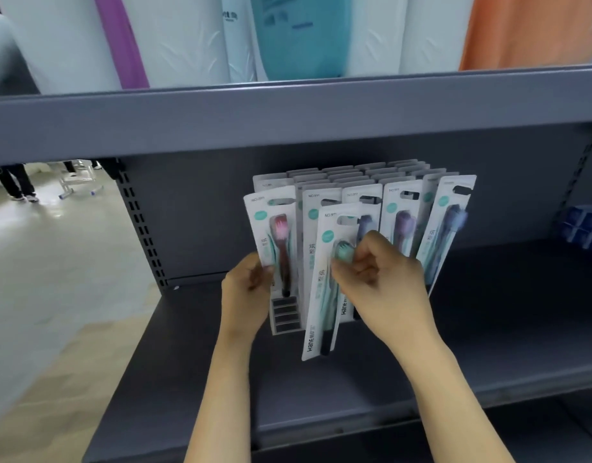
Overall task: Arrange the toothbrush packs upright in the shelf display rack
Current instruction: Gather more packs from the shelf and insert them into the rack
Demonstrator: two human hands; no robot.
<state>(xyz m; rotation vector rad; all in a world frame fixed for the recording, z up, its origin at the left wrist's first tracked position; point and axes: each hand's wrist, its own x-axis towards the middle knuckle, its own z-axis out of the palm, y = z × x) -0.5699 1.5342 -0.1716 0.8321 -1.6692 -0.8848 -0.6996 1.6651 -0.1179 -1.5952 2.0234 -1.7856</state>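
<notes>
A white slotted display rack (285, 315) stands on the grey shelf (488, 329), packed with several upright toothbrush packs (403, 208). My right hand (381, 279) pinches a pack with a teal-headed brush (324, 295), held in front of the rack with its bottom end hanging below the rack's front edge. My left hand (246, 292) grips the leftmost pack, which holds a dark red brush with pink bristles (274, 235), tilted slightly left in the rack. A pack with a blue brush (446, 228) leans right at the rack's right end.
An upper grey shelf (287, 118) hangs just above the packs and carries tall wrapped rolls. A blue divided box (585, 228) sits at the far right of the shelf. A slotted upright post (140, 222) stands at left, with floor and a person's legs beyond.
</notes>
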